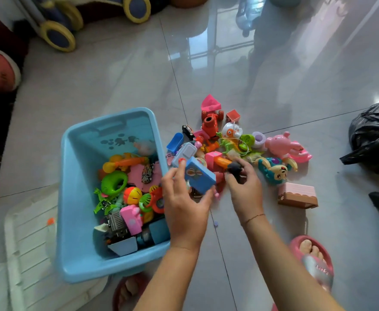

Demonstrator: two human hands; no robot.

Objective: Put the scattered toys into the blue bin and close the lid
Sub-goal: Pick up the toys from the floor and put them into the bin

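Observation:
The blue bin (76, 198) stands open on the floor at the left, half full of mixed plastic toys. My left hand (185, 207) holds a blue box-shaped toy (199, 177) just right of the bin's rim. My right hand (245, 187) is closed on a small black toy (235, 169) at the near edge of the scattered pile. The pile (233, 142) includes a red car, a pink pig (280, 143), a teal rabbit toy (273, 170) and a pink-and-brown house block (297, 195).
A white slatted lid (31, 232) lies on the floor left of the bin. A black plastic bag (376, 131) sits at the right edge. A ride-on toy's wheels (58, 35) stand at the far left. My feet in pink sandals (314, 259) are near.

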